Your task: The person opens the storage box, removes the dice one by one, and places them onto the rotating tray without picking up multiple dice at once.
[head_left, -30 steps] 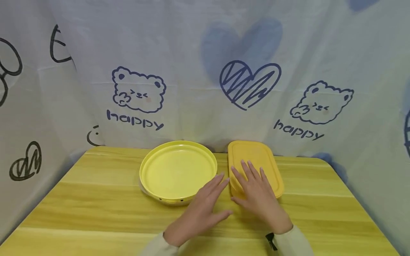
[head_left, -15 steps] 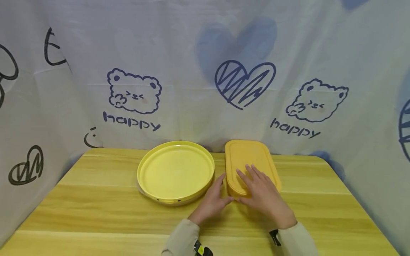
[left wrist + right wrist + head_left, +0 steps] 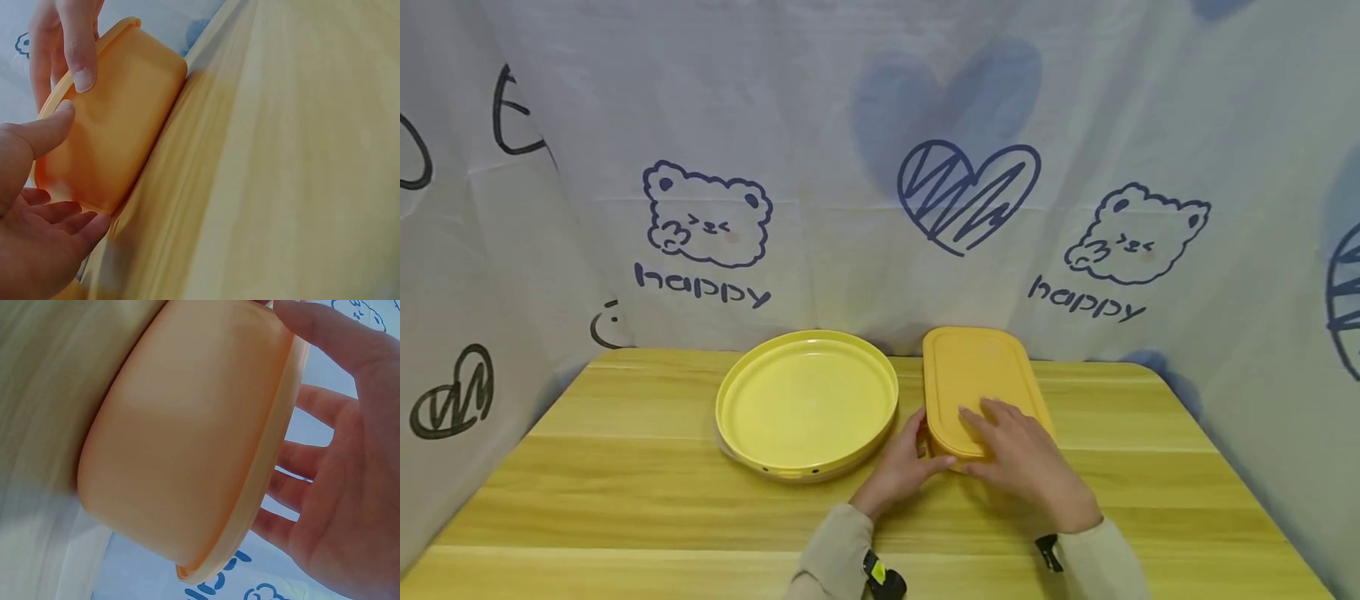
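Note:
An orange rectangular food container with a matching lid stands on the table, right of the middle. My left hand holds its near left corner. In the left wrist view, that thumb lies just under the lid's rim and the fingers lie along the side wall. From above, my right hand spans the lid's near end, fingers on top and thumb at the near edge. The right wrist view shows the lid still seated flush along the container's wall.
A round yellow tray with a raised rim stands just left of the container. Both are on a wood-grain table. Behind them hangs a white cloth printed with bears and hearts.
My left hand has moved right from beside the round tray onto the container's near left corner. My right hand has slid back toward the lid's near edge. The view has shifted slightly.

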A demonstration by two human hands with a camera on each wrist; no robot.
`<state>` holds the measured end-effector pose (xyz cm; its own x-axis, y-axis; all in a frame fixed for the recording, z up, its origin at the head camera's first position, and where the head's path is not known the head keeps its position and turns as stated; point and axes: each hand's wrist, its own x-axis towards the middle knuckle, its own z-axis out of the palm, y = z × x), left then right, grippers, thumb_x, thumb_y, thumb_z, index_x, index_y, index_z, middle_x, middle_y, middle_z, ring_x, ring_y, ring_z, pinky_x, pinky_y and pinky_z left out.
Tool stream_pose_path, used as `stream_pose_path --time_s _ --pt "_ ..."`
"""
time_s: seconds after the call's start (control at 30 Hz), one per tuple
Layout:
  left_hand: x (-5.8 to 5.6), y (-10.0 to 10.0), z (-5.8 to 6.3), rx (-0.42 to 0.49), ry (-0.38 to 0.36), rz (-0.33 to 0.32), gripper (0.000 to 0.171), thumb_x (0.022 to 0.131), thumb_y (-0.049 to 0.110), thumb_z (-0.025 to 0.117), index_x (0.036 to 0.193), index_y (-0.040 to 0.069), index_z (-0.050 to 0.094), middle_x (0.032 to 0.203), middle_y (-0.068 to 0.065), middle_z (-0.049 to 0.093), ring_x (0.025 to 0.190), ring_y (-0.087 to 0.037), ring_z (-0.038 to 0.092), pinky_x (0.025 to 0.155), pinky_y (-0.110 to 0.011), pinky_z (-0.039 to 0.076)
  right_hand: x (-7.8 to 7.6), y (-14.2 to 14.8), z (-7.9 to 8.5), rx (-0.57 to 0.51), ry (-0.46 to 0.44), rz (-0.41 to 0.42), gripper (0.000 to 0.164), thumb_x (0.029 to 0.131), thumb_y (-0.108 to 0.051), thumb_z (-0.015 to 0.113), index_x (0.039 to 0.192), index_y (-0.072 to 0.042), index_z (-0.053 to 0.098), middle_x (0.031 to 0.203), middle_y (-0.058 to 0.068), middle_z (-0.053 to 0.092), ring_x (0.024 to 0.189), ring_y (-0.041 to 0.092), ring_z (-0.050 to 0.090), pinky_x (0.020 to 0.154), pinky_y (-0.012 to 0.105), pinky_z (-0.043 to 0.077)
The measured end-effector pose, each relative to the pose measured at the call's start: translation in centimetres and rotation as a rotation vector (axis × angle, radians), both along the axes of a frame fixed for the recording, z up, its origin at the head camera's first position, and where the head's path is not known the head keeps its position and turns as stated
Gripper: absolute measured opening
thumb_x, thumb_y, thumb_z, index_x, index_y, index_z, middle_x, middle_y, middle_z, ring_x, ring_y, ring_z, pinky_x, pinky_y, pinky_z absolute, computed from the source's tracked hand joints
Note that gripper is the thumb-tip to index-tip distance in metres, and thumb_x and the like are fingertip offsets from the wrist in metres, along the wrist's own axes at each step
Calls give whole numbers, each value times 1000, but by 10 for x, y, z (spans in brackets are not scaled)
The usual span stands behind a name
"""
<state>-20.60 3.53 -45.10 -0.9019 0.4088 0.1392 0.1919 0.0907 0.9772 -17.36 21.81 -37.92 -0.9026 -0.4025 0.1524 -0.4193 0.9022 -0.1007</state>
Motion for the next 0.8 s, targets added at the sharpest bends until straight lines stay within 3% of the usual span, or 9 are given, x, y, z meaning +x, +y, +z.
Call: stream_pose_path --time_s 0.23,0.53,0.8 --pt "1 1 -1 53 5 -9 71 92 -1 62 148 -9 19 146 -29 33 135 -39 33 104 -49 32 -1 3 -6 22 33 69 52 87 -34 71 129 -6 60 129 27 51 115 44 51 85 57 44" --pt "2 2 0 -6 3 -5 75 93 8 64 150 -5 17 149 -27 32 136 -39 32 105 -53 30 4 2 4 50 20 101 46 92 -29 65 132 -6 59 132 30 49 119 48 48 86 59 44" --pt "5 2 1 -32 -33 8 81 96 21 63 151 -5 9 150 -28 29 135 -40 33 104 -53 31 7 -1 9 27 43 62 43 96 -28 61 134 -7 58 135 28 50 122 48 46 93 59 40"
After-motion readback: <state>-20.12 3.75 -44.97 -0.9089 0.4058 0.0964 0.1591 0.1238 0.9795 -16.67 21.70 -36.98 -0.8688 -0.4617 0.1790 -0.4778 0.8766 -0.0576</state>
